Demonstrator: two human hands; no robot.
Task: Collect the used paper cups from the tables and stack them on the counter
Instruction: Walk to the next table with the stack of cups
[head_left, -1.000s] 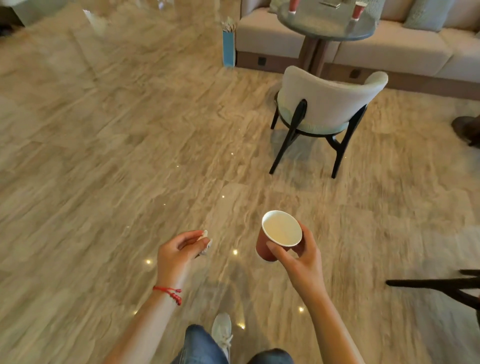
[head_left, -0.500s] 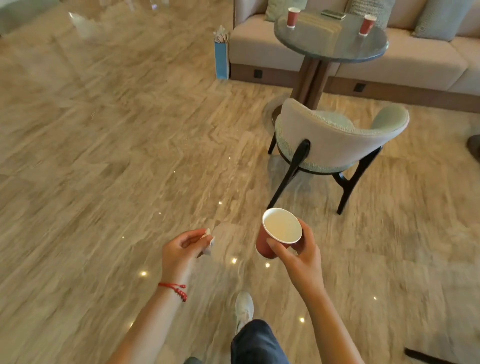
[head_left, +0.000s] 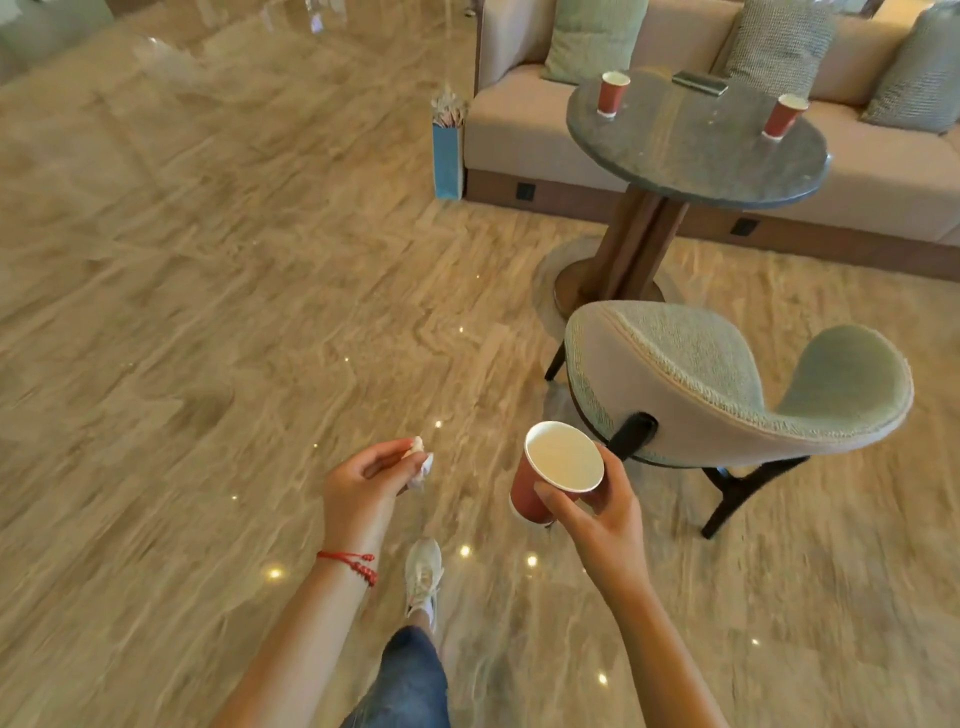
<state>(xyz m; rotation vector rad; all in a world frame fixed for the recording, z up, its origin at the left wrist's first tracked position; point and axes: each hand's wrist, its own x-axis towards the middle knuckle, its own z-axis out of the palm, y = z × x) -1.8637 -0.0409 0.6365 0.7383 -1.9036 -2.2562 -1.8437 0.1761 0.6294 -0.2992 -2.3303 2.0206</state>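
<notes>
In the foreground, above the floor (head_left: 208, 364), the right hand (head_left: 605, 512) grips a red paper cup (head_left: 553, 473) upright by its wall, mouth open to the camera. The left hand (head_left: 363, 486) pinches a small white paper scrap (head_left: 420, 460). Ahead and to the right stands a chair (head_left: 727, 395); beyond it, a round table (head_left: 696, 140). Near its left edge stands one cup (head_left: 613, 93), near its right edge another cup (head_left: 783, 117), both upright. Both lie forward-right, nearer the loaded right hand.
</notes>
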